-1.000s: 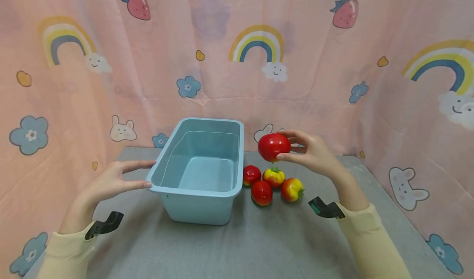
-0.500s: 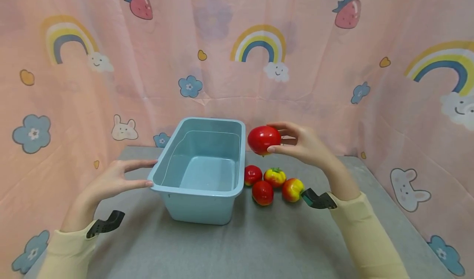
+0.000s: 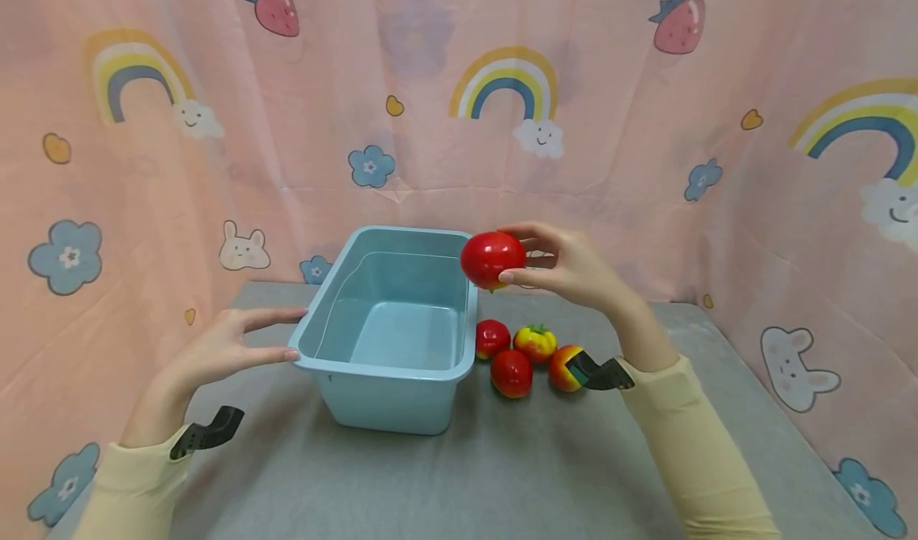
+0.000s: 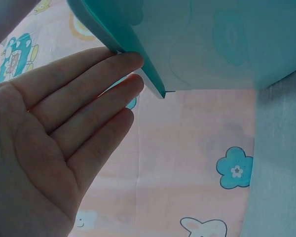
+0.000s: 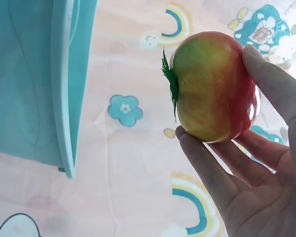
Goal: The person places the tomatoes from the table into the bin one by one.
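My right hand (image 3: 574, 268) pinches a glossy tomato (image 3: 491, 259) between thumb and fingers, up off the table. In the head view the tomato overlaps the right rim of a light blue plastic bin (image 3: 387, 405). The right wrist view shows its yellow-green underside with a green leafy calyx (image 5: 170, 84), the bin wall (image 5: 27, 74) to its left. At the bin's left side, my left hand (image 3: 218, 350) has its thumb and fingertips at the rim. Those fingers (image 4: 89, 94) are straight in the left wrist view. No fruit shows inside the bin.
Several more red and yellow tomatoes (image 3: 511, 373) lie grouped on the grey table (image 3: 502, 476), right of the bin. One of them is partly covered by the black wrist device (image 3: 598, 373). A pink patterned curtain (image 3: 588, 166) hangs behind and around the table.
My right hand has carried the tomato left and upward, from above the other tomatoes to the bin's right rim. The left hand has stayed at the left rim.
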Tool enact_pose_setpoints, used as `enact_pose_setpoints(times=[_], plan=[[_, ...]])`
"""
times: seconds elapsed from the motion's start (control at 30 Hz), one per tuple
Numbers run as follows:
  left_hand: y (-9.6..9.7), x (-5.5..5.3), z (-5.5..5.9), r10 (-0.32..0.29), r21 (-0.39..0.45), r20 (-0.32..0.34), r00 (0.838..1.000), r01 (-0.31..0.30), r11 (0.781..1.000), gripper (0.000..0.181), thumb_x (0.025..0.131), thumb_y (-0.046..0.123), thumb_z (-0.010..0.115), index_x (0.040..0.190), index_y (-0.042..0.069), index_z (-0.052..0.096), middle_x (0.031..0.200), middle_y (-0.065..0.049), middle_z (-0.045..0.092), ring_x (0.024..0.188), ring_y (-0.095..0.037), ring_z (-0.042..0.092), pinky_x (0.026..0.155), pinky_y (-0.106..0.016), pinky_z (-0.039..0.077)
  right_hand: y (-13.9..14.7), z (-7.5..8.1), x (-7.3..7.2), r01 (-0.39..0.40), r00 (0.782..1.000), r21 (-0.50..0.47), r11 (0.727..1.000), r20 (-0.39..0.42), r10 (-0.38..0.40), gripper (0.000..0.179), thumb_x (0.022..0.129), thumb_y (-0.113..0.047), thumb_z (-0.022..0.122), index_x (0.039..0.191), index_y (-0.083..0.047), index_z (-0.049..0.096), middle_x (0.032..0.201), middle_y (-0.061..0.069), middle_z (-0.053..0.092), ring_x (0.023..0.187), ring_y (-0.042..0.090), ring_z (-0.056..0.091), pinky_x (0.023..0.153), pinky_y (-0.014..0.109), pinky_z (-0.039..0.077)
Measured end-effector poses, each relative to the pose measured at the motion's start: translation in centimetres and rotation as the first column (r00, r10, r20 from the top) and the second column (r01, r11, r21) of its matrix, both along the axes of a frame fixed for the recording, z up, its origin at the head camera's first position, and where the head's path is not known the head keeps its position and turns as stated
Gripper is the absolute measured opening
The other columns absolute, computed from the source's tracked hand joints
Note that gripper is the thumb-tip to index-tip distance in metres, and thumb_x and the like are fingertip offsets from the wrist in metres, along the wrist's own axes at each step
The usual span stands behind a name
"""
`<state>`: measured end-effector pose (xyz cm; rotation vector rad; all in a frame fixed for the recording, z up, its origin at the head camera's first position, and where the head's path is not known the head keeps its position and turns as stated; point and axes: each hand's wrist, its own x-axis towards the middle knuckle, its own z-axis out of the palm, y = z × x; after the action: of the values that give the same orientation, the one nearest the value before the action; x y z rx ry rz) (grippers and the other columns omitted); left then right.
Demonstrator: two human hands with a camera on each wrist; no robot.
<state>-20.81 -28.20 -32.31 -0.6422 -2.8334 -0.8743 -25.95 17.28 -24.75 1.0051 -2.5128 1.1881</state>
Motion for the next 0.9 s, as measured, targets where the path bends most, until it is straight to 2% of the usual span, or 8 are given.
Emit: enact_pose_setpoints(times=[0.27, 0.4, 0.57, 0.77, 0.9], plan=[[-0.2, -0.1, -0.1, -0.004, -0.001, -0.016, 1.0, 0.004, 1.0, 0.055, 0.081, 0.044, 0.072, 0.131, 0.03, 0.057, 0.128, 0.01, 0.061, 0.123, -0.015, 0.053, 0.093, -0.04, 0.044, -1.4, 0.9, -0.4, -0.002, 1.0, -0.003, 1.0, 0.008, 0.002, 0.055, 0.081, -0.025, 0.076, 0.131, -0.014, 0.055, 0.123, 0.006, 0.062, 0.106, 0.023, 0.064, 0.081, 0.035, 0.055], [-0.1, -0.1, -0.1, -0.008, 0.004, -0.024, 1.0, 0.008, 1.0, 0.055, 0.081, 0.043, 0.073, 0.131, 0.028, 0.058, 0.128, 0.009, 0.061, 0.122, -0.011, 0.052, 0.093, -0.042, 0.045, -2.0, 1.0, -0.8, -0.004, 1.0, -0.002, 1.0, 0.016, 0.004, 0.056, 0.081, -0.025, 0.076, 0.131, -0.014, 0.055, 0.124, 0.006, 0.062, 0.106, 0.025, 0.063, 0.081, 0.037, 0.055], [0.1, -0.1, -0.1, -0.011, 0.015, -0.022, 1.0, 0.012, 1.0, 0.055, 0.081, 0.041, 0.074, 0.131, 0.025, 0.058, 0.128, 0.009, 0.061, 0.122, -0.013, 0.052, 0.094, -0.045, 0.044, -2.8, 1.0, -1.3, -0.013, 0.999, -0.007, 1.0, 0.05, 0.013, 0.056, 0.081, -0.028, 0.075, 0.132, -0.015, 0.054, 0.124, 0.005, 0.061, 0.107, 0.024, 0.063, 0.082, 0.037, 0.055], [0.1, 0.0, -0.1, -0.009, 0.008, -0.03, 1.0, 0.009, 1.0, 0.054, 0.081, 0.041, 0.074, 0.13, 0.027, 0.058, 0.127, 0.012, 0.061, 0.12, 0.001, 0.05, 0.093, -0.038, 0.045, -3.8, 1.3, -1.6, -0.012, 0.998, 0.02, 1.0, 0.061, 0.011, 0.056, 0.082, -0.033, 0.074, 0.132, -0.016, 0.054, 0.124, 0.005, 0.061, 0.106, 0.022, 0.064, 0.082, 0.038, 0.055], [0.1, 0.0, -0.1, -0.008, 0.012, -0.03, 1.0, 0.008, 1.0, 0.053, 0.081, 0.041, 0.074, 0.13, 0.028, 0.058, 0.127, 0.013, 0.061, 0.119, 0.007, 0.048, 0.093, -0.033, 0.045, -4.5, 1.4, -1.9, -0.044, 0.996, 0.019, 0.999, 0.075, 0.042, 0.057, 0.082, -0.032, 0.074, 0.133, -0.015, 0.053, 0.125, 0.005, 0.06, 0.108, 0.022, 0.063, 0.084, 0.038, 0.054]])
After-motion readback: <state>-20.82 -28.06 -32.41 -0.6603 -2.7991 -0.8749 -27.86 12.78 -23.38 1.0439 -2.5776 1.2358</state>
